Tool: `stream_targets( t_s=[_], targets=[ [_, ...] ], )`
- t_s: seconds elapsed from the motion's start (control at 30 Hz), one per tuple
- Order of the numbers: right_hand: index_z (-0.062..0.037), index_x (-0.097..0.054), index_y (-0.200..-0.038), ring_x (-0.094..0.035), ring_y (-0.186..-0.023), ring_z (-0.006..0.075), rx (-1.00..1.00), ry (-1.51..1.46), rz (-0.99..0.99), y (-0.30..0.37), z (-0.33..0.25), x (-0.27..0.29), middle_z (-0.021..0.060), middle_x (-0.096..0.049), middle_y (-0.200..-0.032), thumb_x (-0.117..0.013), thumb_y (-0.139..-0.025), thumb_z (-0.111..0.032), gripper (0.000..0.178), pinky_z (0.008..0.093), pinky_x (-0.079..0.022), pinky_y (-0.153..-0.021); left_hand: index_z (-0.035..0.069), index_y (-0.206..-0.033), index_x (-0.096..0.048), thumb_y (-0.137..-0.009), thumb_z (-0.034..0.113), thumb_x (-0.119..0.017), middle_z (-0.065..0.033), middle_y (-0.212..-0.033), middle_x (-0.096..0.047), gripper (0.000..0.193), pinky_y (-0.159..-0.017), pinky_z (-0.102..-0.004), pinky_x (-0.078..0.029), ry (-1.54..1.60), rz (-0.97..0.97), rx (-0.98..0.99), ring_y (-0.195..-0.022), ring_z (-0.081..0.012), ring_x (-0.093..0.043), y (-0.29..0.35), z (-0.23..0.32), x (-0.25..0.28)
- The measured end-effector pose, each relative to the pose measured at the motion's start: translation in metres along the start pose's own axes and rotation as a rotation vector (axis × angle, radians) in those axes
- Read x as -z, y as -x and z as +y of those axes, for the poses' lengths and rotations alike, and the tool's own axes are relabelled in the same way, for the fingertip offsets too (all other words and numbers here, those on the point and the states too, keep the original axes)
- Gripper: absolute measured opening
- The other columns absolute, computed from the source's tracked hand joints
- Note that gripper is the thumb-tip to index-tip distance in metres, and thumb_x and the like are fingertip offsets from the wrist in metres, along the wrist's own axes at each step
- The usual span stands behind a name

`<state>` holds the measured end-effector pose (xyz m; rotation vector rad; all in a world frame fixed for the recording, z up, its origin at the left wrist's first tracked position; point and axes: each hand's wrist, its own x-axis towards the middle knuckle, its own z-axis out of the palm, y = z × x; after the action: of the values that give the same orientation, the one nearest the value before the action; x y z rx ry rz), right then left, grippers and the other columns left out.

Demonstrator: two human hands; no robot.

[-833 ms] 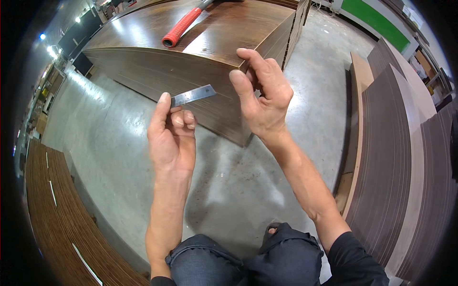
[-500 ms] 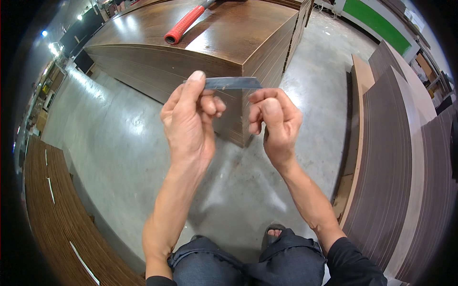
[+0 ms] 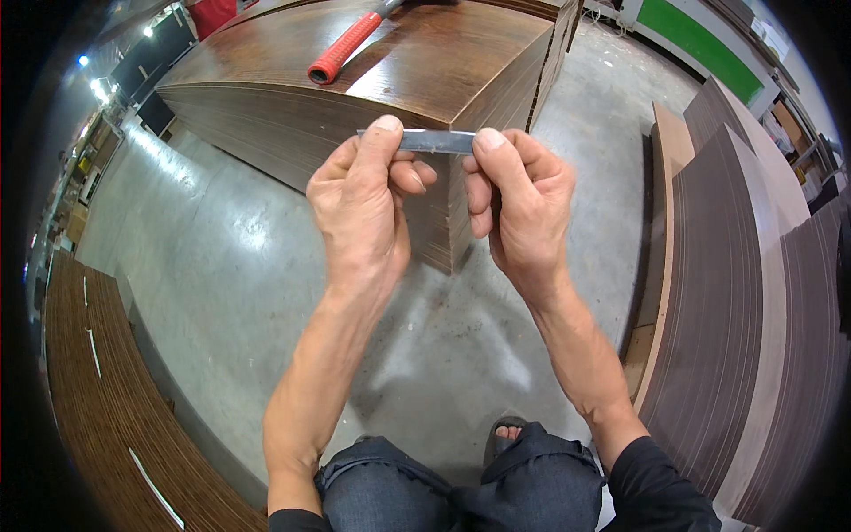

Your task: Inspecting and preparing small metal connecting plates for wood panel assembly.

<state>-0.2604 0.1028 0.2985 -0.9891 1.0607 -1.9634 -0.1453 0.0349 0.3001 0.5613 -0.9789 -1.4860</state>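
Note:
Between my two hands a short, thin, flat dark-grey strip (image 3: 439, 142) is held level, its upper edge catching the light. The thumb and fingers of my left hand (image 3: 355, 204) pinch its left end. Its right end sits under the thumb of my right hand (image 3: 536, 199), with the fingers curled behind. Both ends are partly covered by the fingers. Just beyond the strip is the near corner of a tall stack of brown wood-look panels (image 3: 425, 89). On that stack lies a tool with a red textured grip (image 3: 346, 49) and a metal shaft; its far end is out of view.
More panels with dark edges (image 3: 718, 328) stand along the right side, next to a lighter board (image 3: 665, 177). At lower left is another brown panel stack (image 3: 115, 390) with white strips on it. Grey floor (image 3: 222, 266) shows between them. A green-and-white machine (image 3: 700, 49) stands far right.
My right thumb has come down onto the strip's right end, where before the fingers were only at its tip. My left hand has shifted slightly right and up. A red patch now shows at far upper left.

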Motion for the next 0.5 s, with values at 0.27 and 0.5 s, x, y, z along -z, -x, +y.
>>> stream_targets(
  t_s=[0.27, 0.5],
  targets=[
    [0.0000, -0.063, -0.077, -0.044, -0.041, 0.0053, -0.027, -0.041, 0.008, 0.000, -0.012, -0.007, 0.0013, -0.055, -0.055, -0.061, -0.098, -0.023, 0.031, 0.0206, -0.035, -0.039, 0.003, -0.072, -0.064, -0.093, 0.012, -0.068, -0.0065, -0.059, -0.062, 0.024, -0.056, -0.0257, -0.049, 0.086, 0.009, -0.039, -0.055, -0.0147, -0.061, 0.001, 0.006, -0.008],
    [-0.0001, -0.063, -0.077, -0.043, -0.041, 0.0052, -0.105, -0.060, 0.031, 0.008, 0.008, 0.003, 0.0014, -0.055, -0.055, -0.060, -0.098, -0.024, 0.032, 0.0205, -0.034, -0.038, 0.003, -0.074, -0.064, -0.095, 0.012, -0.065, -0.0056, -0.060, -0.061, 0.023, -0.057, -0.0265, -0.051, 0.044, 0.020, -0.018, -0.057, -0.0148, -0.062, 0.004, -0.013, 0.003]
  ],
)
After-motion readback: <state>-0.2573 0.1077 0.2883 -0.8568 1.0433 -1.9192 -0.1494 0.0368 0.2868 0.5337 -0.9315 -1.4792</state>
